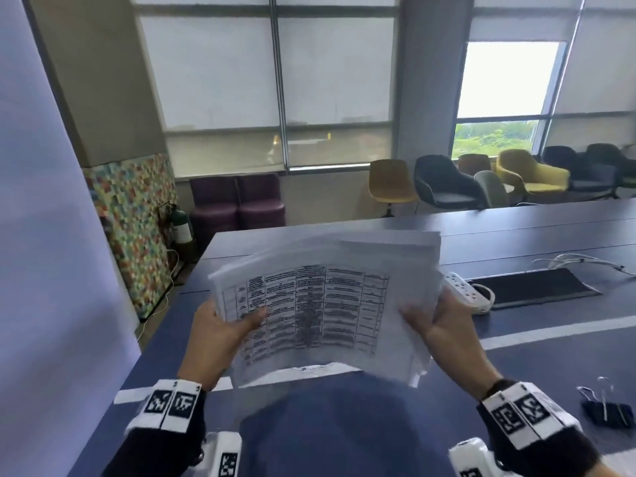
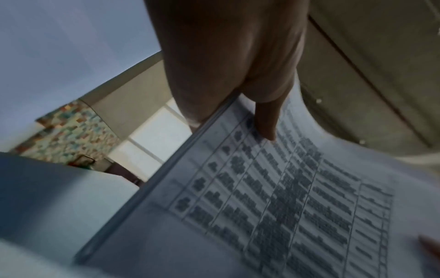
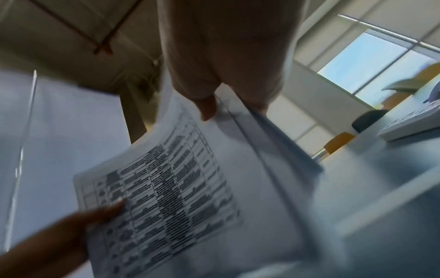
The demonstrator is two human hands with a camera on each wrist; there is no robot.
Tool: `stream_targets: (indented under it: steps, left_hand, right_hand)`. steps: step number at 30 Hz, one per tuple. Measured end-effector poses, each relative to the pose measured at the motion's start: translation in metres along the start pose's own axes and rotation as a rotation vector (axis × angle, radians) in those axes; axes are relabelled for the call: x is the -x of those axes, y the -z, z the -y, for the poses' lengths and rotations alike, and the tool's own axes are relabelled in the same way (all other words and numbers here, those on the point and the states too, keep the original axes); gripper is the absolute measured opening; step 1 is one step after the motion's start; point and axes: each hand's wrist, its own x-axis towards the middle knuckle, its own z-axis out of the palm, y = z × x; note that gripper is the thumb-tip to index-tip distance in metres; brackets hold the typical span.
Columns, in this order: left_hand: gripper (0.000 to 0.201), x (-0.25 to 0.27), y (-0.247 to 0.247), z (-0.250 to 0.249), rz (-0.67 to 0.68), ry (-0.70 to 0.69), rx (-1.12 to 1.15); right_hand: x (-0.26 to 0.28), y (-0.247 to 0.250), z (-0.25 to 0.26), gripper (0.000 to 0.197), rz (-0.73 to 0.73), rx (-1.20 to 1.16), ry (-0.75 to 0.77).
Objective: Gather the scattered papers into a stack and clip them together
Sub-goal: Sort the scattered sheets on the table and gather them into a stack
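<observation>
Papers: we hold the stack of papers (image 1: 320, 304) up in the air above the desk (image 1: 516, 359), gathered between both hands, its printed table facing us; the sheets are roughly squared, with edges still fanned at the far right and the near right corner.
Left hand: our left hand (image 1: 220, 333) grips the stack's left edge, thumb (image 2: 266, 120) lying on the printed table and the fingers hidden under the sheets.
Right hand: our right hand (image 1: 444, 325) grips the stack's right edge, thumb (image 3: 208, 107) on the top sheet and the other fingers behind the pile.
Binder clips: dark binder clips (image 1: 607, 407) with wire handles lie on the desk, right of the stack and near our right wrist, well apart from the papers.
Power strip: a white power strip (image 1: 464, 290) lies on the desk just past the stack's right edge.
Dark mat: a flat black mat (image 1: 533, 287) lies right of the power strip.
Sharpness: both wrist views are blurred, so we cannot read the print.
</observation>
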Motion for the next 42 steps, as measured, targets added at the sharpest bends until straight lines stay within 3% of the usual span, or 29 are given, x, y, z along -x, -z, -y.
stream_targets:
  steps: [2,5,8,10,14,17,19,21,25,28,33,38,42]
  left_hand:
    - [0.078,0.004,0.001,0.014,-0.018,0.016,-0.029]
    - [0.037,0.004,-0.002,0.031,-0.124,0.02,-0.022]
    - [0.017,0.0,-0.007,0.031,-0.218,0.007,-0.019]
    - [0.02,-0.001,-0.007,0.027,-0.238,-0.008,-0.019]
    - [0.036,0.006,-0.003,0.032,-0.14,0.015,0.038]
    - [0.031,0.009,-0.016,0.038,-0.122,0.032,-0.021]
    - [0.026,0.009,-0.021,0.037,-0.185,0.021,-0.045]
    - [0.025,0.006,-0.017,0.036,-0.229,-0.01,-0.049]
    - [0.034,0.006,-0.006,0.038,-0.211,-0.005,-0.076]
    - [0.017,0.009,-0.018,0.037,-0.208,0.002,-0.102]
    - [0.023,0.008,-0.02,0.027,-0.186,-0.041,-0.009]
    - [0.026,0.012,-0.017,0.042,-0.109,0.109,-0.032]
    - [0.028,0.018,-0.015,0.04,-0.126,0.078,-0.036]
  right_hand:
    - [0.006,-0.005,-0.014,0.032,0.054,0.017,-0.047]
    - [0.01,-0.016,-0.024,0.027,0.031,0.1,-0.029]
    - [0.007,-0.02,-0.016,0.015,-0.037,0.118,0.005]
    - [0.004,-0.015,-0.016,0.018,-0.035,0.064,0.001]
    - [0.009,-0.006,-0.029,0.051,0.04,0.009,-0.117]
    - [0.012,-0.019,-0.032,0.035,0.047,0.015,-0.15]
    - [0.009,-0.024,-0.031,0.028,-0.008,0.061,-0.117]
    - [0.004,-0.021,-0.027,0.026,-0.047,0.045,-0.085]
    - [0.005,-0.009,-0.025,0.035,0.006,-0.015,-0.089]
    - [0.012,-0.021,-0.024,0.02,-0.01,0.004,-0.067]
    - [0.011,-0.017,-0.015,0.027,0.017,0.02,-0.007]
    - [0.022,-0.014,-0.024,0.033,0.043,0.103,-0.089]
    - [0.016,-0.006,-0.023,0.036,0.057,0.114,-0.094]
